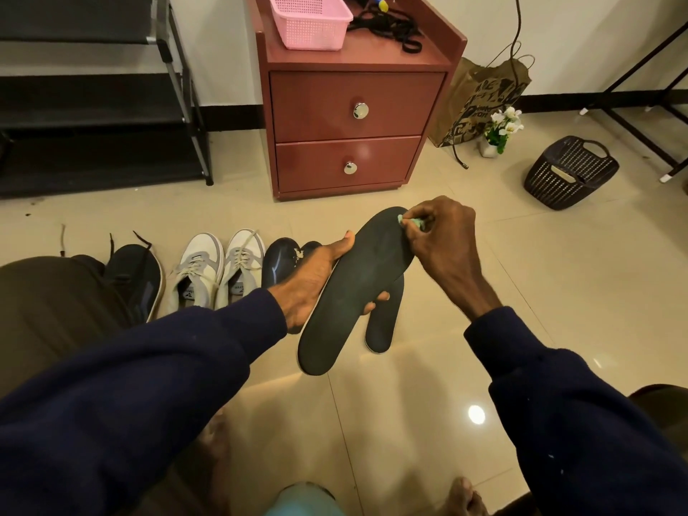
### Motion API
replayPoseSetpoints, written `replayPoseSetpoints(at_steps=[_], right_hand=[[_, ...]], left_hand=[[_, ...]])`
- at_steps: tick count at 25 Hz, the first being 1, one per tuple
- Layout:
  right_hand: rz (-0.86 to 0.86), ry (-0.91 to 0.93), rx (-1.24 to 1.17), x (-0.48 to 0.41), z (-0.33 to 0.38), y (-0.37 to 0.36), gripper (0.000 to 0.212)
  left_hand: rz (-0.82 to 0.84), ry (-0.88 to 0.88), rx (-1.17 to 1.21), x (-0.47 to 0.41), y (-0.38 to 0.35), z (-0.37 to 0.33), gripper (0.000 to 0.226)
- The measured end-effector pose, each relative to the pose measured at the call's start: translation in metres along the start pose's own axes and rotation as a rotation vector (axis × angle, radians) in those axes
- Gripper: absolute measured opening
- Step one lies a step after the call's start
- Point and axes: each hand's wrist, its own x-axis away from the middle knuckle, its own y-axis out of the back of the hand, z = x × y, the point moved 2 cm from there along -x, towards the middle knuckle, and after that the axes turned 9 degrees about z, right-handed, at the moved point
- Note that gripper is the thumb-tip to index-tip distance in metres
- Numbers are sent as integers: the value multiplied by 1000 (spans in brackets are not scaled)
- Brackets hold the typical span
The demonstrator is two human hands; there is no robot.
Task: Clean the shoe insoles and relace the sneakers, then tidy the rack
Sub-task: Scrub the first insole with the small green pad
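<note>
Insole [350, 299] is held in the air over the tile floor [502, 366], in front of the person. Its long axis runs from near-left to far-right, and the far end points toward the red cabinet [346, 106].

Left hand [312, 277] grips it mid-length: thumb on the left edge, fingers curled round the right edge. Right hand [446, 247] pinches a small green cloth [409, 221] against the far tip.

A second insole [385, 325] sits just behind the first, roughly parallel to it. Can't tell whether it's held or on the floor.

On the left, a row of shoes sits close by: dark pair [279, 262], white sneakers [219, 270], black sneaker [137, 281]. The rack [93, 106] is beyond them. To the right is open tile, with a dark basket [569, 173] well apart.
</note>
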Motion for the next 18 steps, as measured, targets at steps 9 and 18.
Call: replayPoseSetpoints(at_steps=[9,18], right_hand=[[34,-27,23,-3,-3,6,5],[371,104,56,14,26,-12,8]], left_hand=[[12,-2,-11,-2,1,1,67],[-36,-53,37,-8,9,-1,67]])
